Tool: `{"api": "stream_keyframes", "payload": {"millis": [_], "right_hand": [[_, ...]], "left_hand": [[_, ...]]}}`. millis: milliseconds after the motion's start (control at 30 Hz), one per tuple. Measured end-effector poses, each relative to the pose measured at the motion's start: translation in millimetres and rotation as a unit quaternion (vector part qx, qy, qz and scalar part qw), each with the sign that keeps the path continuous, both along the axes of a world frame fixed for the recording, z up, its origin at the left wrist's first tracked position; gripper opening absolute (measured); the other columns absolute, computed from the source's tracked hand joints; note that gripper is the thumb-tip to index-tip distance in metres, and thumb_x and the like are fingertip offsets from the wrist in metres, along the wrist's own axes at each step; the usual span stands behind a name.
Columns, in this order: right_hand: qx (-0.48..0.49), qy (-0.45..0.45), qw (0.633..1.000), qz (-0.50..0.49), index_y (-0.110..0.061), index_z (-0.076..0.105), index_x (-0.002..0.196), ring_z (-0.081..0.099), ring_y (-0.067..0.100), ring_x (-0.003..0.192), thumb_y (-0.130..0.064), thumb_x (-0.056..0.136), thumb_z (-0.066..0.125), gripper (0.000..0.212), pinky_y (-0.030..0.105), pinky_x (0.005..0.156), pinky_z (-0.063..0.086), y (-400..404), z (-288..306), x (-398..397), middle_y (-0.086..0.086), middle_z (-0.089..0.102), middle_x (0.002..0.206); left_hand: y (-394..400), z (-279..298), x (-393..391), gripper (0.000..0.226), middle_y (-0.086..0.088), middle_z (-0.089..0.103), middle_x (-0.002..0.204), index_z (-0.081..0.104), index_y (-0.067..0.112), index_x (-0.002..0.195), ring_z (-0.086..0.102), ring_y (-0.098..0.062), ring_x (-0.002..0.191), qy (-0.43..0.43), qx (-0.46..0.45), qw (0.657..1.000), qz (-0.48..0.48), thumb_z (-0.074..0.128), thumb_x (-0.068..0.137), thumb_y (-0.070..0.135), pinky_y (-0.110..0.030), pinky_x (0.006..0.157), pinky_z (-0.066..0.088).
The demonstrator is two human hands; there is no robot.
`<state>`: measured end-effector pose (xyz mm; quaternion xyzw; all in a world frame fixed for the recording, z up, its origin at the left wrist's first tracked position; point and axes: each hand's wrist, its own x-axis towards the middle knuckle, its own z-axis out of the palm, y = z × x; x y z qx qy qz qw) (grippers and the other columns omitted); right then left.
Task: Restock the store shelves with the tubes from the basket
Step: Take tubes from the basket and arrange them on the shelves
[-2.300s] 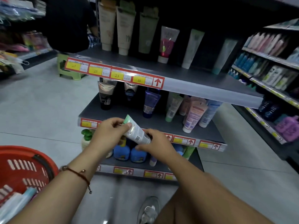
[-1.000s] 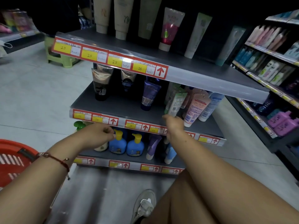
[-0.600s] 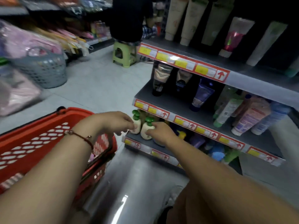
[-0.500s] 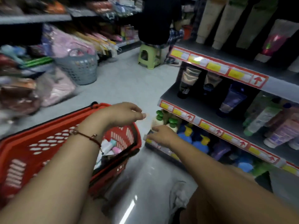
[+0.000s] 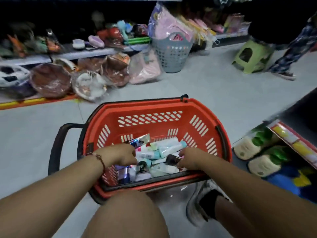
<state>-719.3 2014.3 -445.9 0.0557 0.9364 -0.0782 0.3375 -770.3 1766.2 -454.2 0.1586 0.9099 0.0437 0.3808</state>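
Note:
The red basket (image 5: 202, 121) stands on the floor right in front of my knees, with several tubes (image 5: 164, 145) piled in its bottom, mostly white, mint and pink. Both my hands are down inside it. My left hand (image 5: 120, 155), a cord bracelet on its wrist, has its fingers curled down onto the tubes; whether it grips one is hidden. My right hand (image 5: 190, 158) curls round a dark tube (image 5: 171, 159) whose brown end sticks out to the left. Only a corner of the store shelf (image 5: 291, 140) with its red and yellow price strip shows at the right edge.
Cream bottles with green tops (image 5: 248, 146) sit on the lowest shelf at right. A grey laundry basket (image 5: 171, 52), a green stool (image 5: 252, 57) and a person's leg (image 5: 295, 48) are across the aisle. Bagged goods (image 5: 51, 79) line the floor at left. My shoe (image 5: 199, 203) is beside the basket.
I have turned from the shelf to the basket. A tube I held went onto the middle shelf; both hands then swung left and down and now reach in among the tubes.

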Motion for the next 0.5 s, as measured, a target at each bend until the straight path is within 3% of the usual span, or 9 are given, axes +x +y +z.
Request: {"api": "stream_keyframes", "payload": {"millis": [133,200,267,333,500], "right_hand": [[0.032,-0.08,0.996,0.028,-0.012,0.062,0.125,0.063,0.026,0.107,-0.033,0.085,0.067,0.045,0.029,0.084,0.05,5.5,-54.9,-39.1,0.01,0.065,0.122],[0.06,-0.109,0.991,0.052,-0.012,0.058,0.13,0.062,0.025,0.111,-0.033,0.085,0.068,0.05,0.03,0.089,0.049,11.6,-83.4,-54.1,0.009,0.063,0.127],[0.098,-0.132,0.983,0.083,-0.012,0.053,0.135,0.06,0.025,0.114,-0.035,0.084,0.07,0.058,0.031,0.093,0.048,18.7,-106.9,-67.2,0.009,0.06,0.13],[0.115,-0.177,0.972,0.106,-0.012,0.053,0.135,0.061,0.024,0.11,-0.035,0.083,0.072,0.06,0.033,0.095,0.049,26.0,-126.8,-78.1,0.009,0.061,0.13],[0.109,-0.191,0.964,0.153,-0.017,0.055,0.134,0.062,0.027,0.11,-0.038,0.075,0.079,0.067,0.036,0.098,0.05,36.3,-166.3,-95.3,0.008,0.063,0.126]], "left_hand": [[10.9,-55.7,-6.8,0.043,-0.008,0.065,0.123,0.063,0.012,0.126,0.062,-0.026,0.106,-0.057,-0.039,0.997,-0.022,0.06,0.09,0.035,-0.028,0.077,0.046],[20.3,-78.8,-7.6,0.056,-0.007,0.061,0.131,0.051,0.02,0.139,0.061,-0.026,0.112,-0.068,-0.051,0.995,-0.06,0.067,0.086,0.027,-0.028,0.076,0.044],[29.5,-100.5,-8.3,0.067,-0.008,0.057,0.131,0.041,0.029,0.144,0.059,-0.028,0.113,-0.033,-0.052,0.99,-0.127,0.069,0.085,0.018,-0.032,0.078,0.045],[39.0,-119.1,-8.7,0.061,-0.012,0.053,0.13,0.04,0.029,0.145,0.058,-0.032,0.111,0.007,-0.059,0.98,-0.189,0.062,0.091,0.012,-0.038,0.081,0.047],[47.9,-140.6,-19.3,0.058,-0.016,0.038,0.139,0.039,0.031,0.144,0.048,-0.036,0.12,0.064,-0.098,0.948,-0.296,0.061,0.092,0.018,-0.046,0.092,0.046]]}}
